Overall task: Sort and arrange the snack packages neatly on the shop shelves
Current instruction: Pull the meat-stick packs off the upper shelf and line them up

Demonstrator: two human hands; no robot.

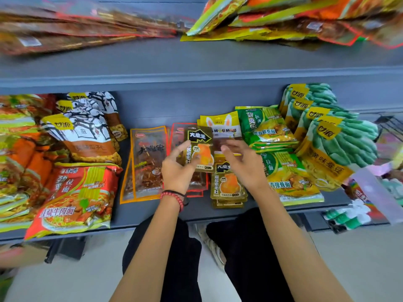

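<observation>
While we look down on the grey lower shelf (130, 212), big seed bags (87, 131) and red noodle packs (76, 199) fill its left side, with green broad-bean bags (340, 138) and green noodle packs (290, 177) on its right. Between them lie orange-edged skewer packs (146, 162) and, just right of those, a short stack of dark-gold snack packets (229, 188). The left hand (178, 171) pinches one matching packet (200, 149) upright above the shelf, between thumb and fingers. The right hand (244, 164) hovers over the stack, fingers straight, tips just beside the held packet; we cannot tell whether they touch. A red bead bracelet (174, 198) circles the left wrist.
</observation>
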